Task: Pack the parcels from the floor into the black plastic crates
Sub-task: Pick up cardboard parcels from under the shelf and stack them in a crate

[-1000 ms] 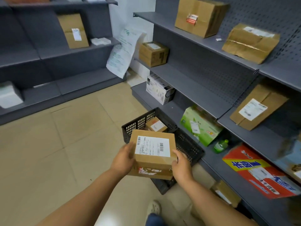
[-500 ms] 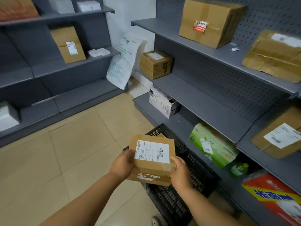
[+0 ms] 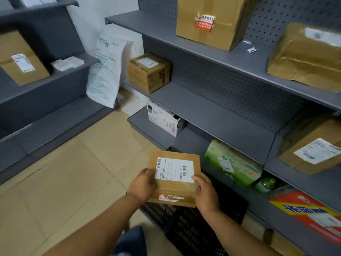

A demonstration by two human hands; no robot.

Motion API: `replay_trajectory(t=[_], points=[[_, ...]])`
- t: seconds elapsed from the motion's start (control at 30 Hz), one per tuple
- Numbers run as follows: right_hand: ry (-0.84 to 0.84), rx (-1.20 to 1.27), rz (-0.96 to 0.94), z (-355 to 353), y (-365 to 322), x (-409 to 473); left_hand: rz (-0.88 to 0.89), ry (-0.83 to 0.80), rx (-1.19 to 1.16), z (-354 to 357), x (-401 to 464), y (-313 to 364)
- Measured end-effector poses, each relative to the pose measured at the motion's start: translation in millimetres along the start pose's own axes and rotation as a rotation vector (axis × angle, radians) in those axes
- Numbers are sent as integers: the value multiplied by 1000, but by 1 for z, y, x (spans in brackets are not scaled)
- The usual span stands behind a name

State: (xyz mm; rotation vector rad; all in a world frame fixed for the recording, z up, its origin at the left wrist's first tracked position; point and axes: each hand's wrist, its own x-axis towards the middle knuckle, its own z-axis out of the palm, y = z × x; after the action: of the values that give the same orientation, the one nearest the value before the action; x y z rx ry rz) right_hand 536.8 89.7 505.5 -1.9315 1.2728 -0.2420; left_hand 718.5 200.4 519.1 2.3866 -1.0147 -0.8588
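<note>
On the far left I see grey shelving with a brown parcel leaning on its middle level, and a white printed bag standing in the corner beyond it. My left hand grips the left side of the cardboard parcel: the thumb lies on top at the edge of the white shipping label, the fingers curl under and I cannot see them. The parcel is held level in the air, above the near end of the black plastic crate, which sits on the tiled floor against the right-hand shelving. My right hand grips the parcel's right side, thumb on top beside the label's corner, the other fingers wrapped around the edge. To the right, on the lowest shelf, lie a green package and a green bottle; further right a red and yellow box. Brown boxes sit on the upper shelves.
</note>
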Motion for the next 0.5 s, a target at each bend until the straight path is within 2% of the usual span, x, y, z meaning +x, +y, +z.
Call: replay_trajectory(t=[0.37, 0.5], points=[[118, 17, 259, 98, -43, 73, 255, -230, 73, -53, 143, -61], [120, 54, 379, 140, -50, 90, 272, -358, 116, -53, 188, -92]])
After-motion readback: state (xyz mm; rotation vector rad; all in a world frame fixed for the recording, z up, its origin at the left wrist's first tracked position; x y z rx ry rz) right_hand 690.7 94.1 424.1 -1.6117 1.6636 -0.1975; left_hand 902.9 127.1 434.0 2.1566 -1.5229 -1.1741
